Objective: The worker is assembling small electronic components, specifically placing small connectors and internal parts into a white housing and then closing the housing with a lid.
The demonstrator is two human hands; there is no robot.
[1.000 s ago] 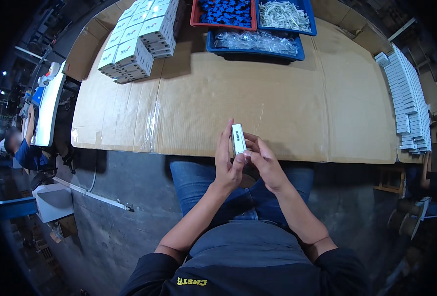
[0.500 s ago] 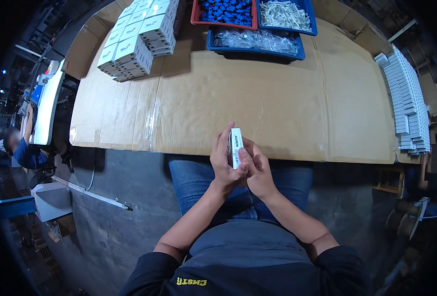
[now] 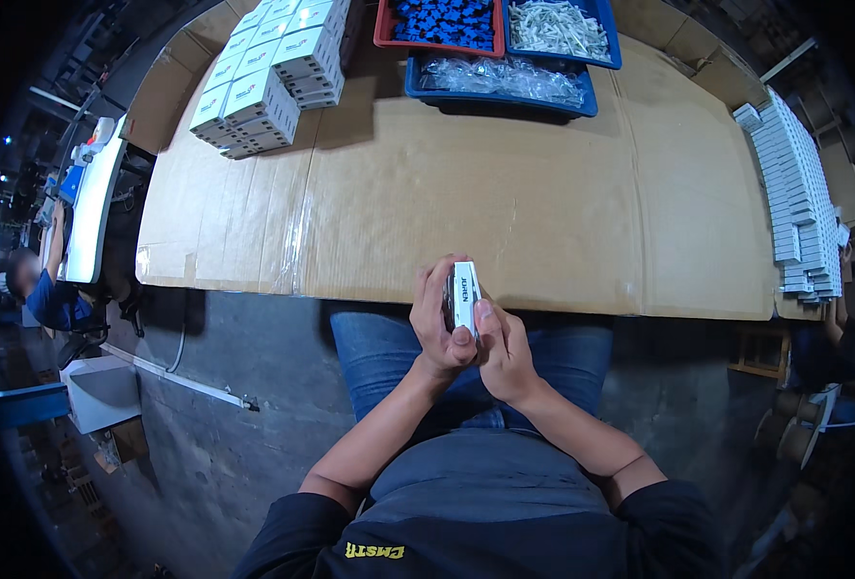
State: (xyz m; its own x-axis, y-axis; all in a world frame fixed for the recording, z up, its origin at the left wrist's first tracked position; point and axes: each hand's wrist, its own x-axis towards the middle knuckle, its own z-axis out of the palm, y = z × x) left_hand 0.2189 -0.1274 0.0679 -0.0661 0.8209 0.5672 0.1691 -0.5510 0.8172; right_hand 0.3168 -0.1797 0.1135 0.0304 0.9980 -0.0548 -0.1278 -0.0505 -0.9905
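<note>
Mid-frame, by curled left hand [image 3: 437, 328], slim white rectangular box [image 3: 464, 288] is clasped; thumb of right hand [image 3: 505, 355] set at its lower right edge, that hold can't be told. Two-handed box adjustment presumably underway; steady left support called for next.

the held box [image 3: 464, 289] looks like smooth card. the tabletop [image 3: 466, 193] is matt cardboard with glossy clear tape [image 3: 298, 227]. the trays [image 3: 495, 104] are smooth plastic, the bags [image 3: 505, 82] shiny crinkled film, the jeans [image 3: 379, 357] denim, the shirt [image 3: 514, 540] matt cloth.
</note>
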